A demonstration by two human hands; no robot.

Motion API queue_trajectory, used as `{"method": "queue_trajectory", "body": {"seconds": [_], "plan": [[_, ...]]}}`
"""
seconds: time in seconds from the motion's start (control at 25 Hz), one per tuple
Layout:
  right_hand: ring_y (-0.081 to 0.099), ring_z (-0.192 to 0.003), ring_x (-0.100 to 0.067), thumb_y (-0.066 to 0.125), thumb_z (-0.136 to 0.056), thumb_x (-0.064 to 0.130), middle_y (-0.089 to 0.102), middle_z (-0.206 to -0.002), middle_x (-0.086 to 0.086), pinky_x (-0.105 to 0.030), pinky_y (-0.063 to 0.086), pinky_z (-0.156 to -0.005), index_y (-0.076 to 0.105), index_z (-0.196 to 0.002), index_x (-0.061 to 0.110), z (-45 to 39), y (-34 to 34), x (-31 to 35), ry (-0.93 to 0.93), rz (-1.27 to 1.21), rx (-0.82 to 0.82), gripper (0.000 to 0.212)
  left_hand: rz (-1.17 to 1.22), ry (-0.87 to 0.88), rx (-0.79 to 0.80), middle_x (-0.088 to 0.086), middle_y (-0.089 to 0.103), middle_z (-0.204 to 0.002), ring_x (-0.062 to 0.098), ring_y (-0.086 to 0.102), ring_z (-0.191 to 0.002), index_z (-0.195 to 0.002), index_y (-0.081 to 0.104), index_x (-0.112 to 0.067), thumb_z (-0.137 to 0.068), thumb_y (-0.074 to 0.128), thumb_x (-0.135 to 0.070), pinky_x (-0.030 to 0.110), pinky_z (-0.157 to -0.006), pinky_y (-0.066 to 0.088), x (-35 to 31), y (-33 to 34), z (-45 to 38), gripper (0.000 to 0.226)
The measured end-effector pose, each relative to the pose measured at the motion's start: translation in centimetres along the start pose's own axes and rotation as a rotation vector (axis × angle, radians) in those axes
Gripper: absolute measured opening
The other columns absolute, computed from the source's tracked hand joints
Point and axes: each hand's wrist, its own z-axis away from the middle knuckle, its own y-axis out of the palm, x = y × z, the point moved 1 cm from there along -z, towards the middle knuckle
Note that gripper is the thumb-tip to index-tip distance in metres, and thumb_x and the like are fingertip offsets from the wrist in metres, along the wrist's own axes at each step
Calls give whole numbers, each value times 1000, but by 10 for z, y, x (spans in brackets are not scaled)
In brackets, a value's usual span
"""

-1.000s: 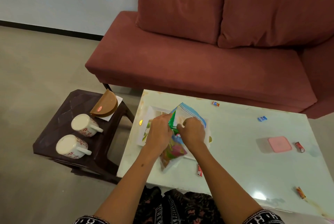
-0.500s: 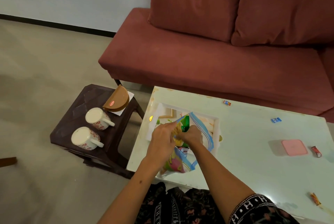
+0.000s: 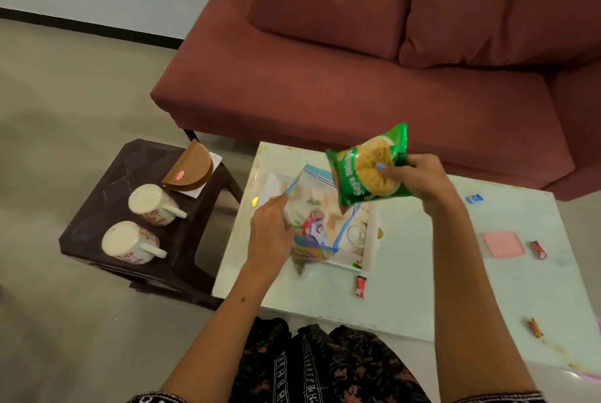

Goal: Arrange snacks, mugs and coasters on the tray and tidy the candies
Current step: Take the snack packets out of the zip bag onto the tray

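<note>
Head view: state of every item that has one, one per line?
green snack packet: sealed, lifted clear of the bag in the right hand
zip bag: mouth open, held by the left hand, lying on the tray, packets inside
two mugs: on their sides on the stool
pink coaster: flat on the table
loose candies: wrapped, scattered on the table

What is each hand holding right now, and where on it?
Right hand grips the green snack packet by its right edge. Left hand pinches the clear zip bag at its open left rim.
</note>
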Motion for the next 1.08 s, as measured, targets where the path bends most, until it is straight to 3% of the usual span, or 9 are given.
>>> {"method": "queue_trajectory", "body": {"seconds": [0.2,0.32,0.48,0.64,0.8,0.96,1.04,1.08], "plan": [[64,-91,-25,73,-78,13,66,-103,-12,-44,55,-85,64,-96,6,-30,-27,-51,200,-533,-327,22,11,-12,-14,13,68,-108,25,65,-98,-120,57,-6,-80,66,-11,37,-83,54,4,2,-1,41],[63,-93,-32,75,-75,20,64,-101,-15,-51,54,-86,65,-102,2,-45,-4,-113,374,-332,-522,34,11,-27,-45,17,70,-98,30,67,-89,-115,60,-2,-79,64,0,39,-79,55,5,2,-1,36],[63,-99,-41,74,-77,25,64,-112,-23,-54,55,-82,62,-106,1,-56,42,-183,551,29,-417,40,-21,-27,0,19,70,-94,33,67,-84,-111,62,0,-76,62,7,39,-77,55,8,6,-1,35],[62,-90,-41,72,-80,22,61,-114,-24,-55,57,-72,58,-109,-1,-61,55,-229,705,93,-289,40,-48,-18,50,15,69,-102,30,66,-90,-117,59,-4,-78,57,9,38,-82,54,16,9,2,41],[56,-110,-41,68,-83,23,57,-123,-23,-53,53,-85,50,-124,5,-66,36,-246,646,152,-224,48,-60,-6,82,13,66,-115,27,63,-105,-124,55,-5,-83,53,6,40,-95,51,13,16,2,43],[51,-120,-36,67,-82,9,49,-134,-20,-47,48,-90,38,-138,11,-63,10,-241,643,119,-186,63,-58,1,110,12,64,-121,26,60,-111,-127,53,-5,-84,50,5,40,-98,48,11,22,3,44],[52,-119,-35,66,-83,10,52,-132,-21,-44,46,-96,45,-133,7,-56,5,-218,565,125,-318,54,-60,0,128,12,63,-122,26,60,-111,-127,53,-5,-85,50,4,40,-98,48,9,24,3,44],[56,-114,-33,64,-84,11,58,-125,-19,-40,47,-95,51,-125,8,-51,5,-200,436,84,-439,43,-58,2,132,12,63,-122,26,59,-112,-128,52,-5,-85,50,4,40,-98,48,8,25,3,43]]}}
